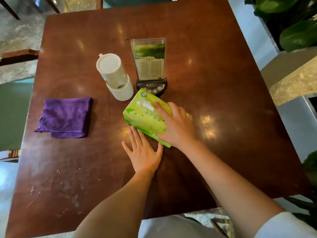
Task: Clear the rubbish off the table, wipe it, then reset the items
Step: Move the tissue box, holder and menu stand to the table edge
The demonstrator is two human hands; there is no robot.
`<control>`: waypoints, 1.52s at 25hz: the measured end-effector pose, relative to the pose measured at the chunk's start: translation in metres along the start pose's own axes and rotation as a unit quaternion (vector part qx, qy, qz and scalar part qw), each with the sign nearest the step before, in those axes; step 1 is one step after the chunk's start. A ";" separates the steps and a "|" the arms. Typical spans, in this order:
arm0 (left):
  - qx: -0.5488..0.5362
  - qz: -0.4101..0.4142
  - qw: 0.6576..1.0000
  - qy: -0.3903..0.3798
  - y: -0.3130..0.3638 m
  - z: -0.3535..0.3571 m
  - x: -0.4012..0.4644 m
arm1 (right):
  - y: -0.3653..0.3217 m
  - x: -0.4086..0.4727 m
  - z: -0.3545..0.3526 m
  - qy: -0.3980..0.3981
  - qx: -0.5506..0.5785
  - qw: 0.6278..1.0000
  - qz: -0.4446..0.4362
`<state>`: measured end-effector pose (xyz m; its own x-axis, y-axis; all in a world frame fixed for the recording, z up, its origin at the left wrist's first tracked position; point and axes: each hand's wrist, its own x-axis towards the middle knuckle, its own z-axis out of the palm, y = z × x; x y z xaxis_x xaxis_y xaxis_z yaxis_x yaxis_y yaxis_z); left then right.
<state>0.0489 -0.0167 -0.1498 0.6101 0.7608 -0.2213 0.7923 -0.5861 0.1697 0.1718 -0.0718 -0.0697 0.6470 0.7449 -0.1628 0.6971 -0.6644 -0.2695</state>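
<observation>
A green tissue pack [144,115] lies on the dark wooden table [214,74], just in front of the menu stand. My right hand [176,124] lies over the pack's near right part, fingers spread across its top and gripping it. My left hand [143,152] rests flat on the table, fingers apart, its fingertips touching the pack's near edge. A folded purple cloth [66,116] lies at the left of the table. A white toothpick holder [115,76] stands next to a clear menu stand [149,62] on a black base.
Wet smears and droplets [68,188] mark the near left part of the table. Chair parts [18,55] show at the far left. A planter with green leaves [295,23] stands beyond the right edge, with a stone ledge [295,79] beside it.
</observation>
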 end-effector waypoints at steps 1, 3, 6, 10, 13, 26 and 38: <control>0.000 0.001 1.000 0.001 0.000 0.000 0.000 | 0.000 -0.004 -0.002 0.021 0.001 1.000 -0.003; 0.005 0.010 1.000 0.001 0.001 0.000 -0.001 | 0.008 -0.013 -0.005 0.068 -0.009 0.998 0.008; -0.003 0.016 1.000 0.007 0.001 0.001 -0.001 | 0.048 -0.023 -0.018 0.111 -0.017 0.989 0.092; -0.005 0.014 1.000 0.013 0.001 0.001 -0.002 | 0.124 -0.035 -0.043 0.136 -0.013 0.961 0.242; 0.005 0.011 1.000 0.010 0.001 0.001 -0.002 | 0.166 -0.040 -0.056 0.142 -0.003 0.941 0.307; -0.004 0.007 1.000 0.018 0.002 0.002 -0.003 | 0.180 -0.044 -0.019 0.062 -0.213 0.949 0.224; -0.001 0.012 1.000 0.027 -0.001 0.006 -0.002 | 0.201 -0.011 -0.043 0.075 -0.216 0.944 0.236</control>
<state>0.0469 -0.0193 -0.1550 0.6279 0.7607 -0.1647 0.7776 -0.6038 0.1756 0.3176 -0.2163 -0.0811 0.9314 0.3633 -0.0232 0.3594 -0.9077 0.2166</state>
